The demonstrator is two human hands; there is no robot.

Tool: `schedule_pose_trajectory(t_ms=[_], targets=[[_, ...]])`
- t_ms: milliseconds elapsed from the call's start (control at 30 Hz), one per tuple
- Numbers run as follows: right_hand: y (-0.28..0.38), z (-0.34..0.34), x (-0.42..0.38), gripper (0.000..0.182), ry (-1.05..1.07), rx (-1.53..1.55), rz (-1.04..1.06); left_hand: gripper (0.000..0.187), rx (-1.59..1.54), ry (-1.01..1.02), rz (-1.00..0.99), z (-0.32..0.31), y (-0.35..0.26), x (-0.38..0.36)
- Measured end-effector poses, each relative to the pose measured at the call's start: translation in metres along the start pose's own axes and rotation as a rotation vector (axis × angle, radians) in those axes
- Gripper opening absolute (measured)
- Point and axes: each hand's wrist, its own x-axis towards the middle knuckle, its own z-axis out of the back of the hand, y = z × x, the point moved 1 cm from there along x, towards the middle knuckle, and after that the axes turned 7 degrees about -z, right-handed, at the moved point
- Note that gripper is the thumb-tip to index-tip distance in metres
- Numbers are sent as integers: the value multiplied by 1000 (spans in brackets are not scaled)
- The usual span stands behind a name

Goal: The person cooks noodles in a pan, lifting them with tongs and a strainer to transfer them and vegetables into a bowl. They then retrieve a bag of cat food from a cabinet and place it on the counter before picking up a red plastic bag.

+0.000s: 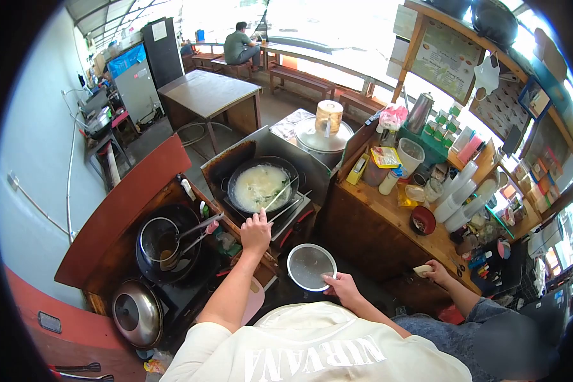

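left hand [256, 233]: reached fwd to the front edge of the stove [293, 219], fingers spread at the knob side just below the wok [261, 186]. Didn't look closed on anything, but can't tell for sure from this angle.
right hand [342, 286]: gripped the rim of a round strainer [311, 267], held low in front of the stove, between body and burner.
strainer: metal ring w/ fine mesh, looked empty. Judged light, rim stiff, mesh thin and dentable. Best hold = rim, as it was; keep fingers off the mesh.
wok: full of pale soupy stuff, utensils [280, 194] leaning in it. Prob hot + heavy, liquid would slosh; take by side handles only.
2nd wok [165, 245]: to the left, dark, ladle [191, 232] resting in it.
lid [137, 312]: steel, lying lower left.
surface [388, 210]: wooden, right of stove, crowded w/ cups, tubs, bottles.
other person: hand [434, 270] holding smth small at the surface edge, lower right. Another person [240, 44] sat at a far bench.
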Motion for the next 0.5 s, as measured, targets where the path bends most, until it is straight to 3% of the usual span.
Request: schedule_pose_trajectory(t_ms=[500], targets=[[-2,-3,2,20,-5,6,-19,57,13,-11,5,0,0,0]])
